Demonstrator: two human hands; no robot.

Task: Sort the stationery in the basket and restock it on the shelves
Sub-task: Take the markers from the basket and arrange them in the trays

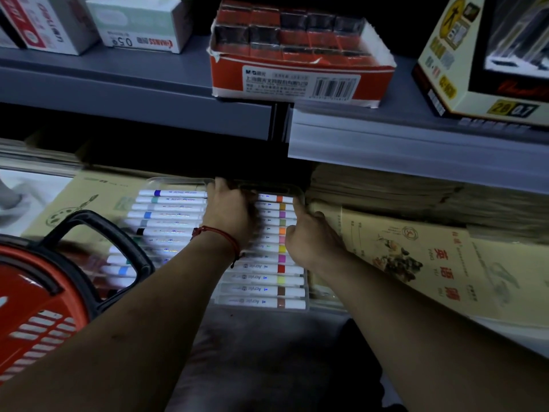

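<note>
Plastic marker case (261,292); right hand (309,237) grips.

In the middle of the frame a clear marker case (261,281) lies flat on the lower shelf (502,331), rows of white markers inside. The left hand (231,215), with a red cord (225,236) at its wrist, lies across the case, fingers hooked at its far rim. The right hand (309,236) grips the case's right edge, thumb up. A red basket (38,304) fills the lower left. A red box (300,81) sits at top centre.
</note>
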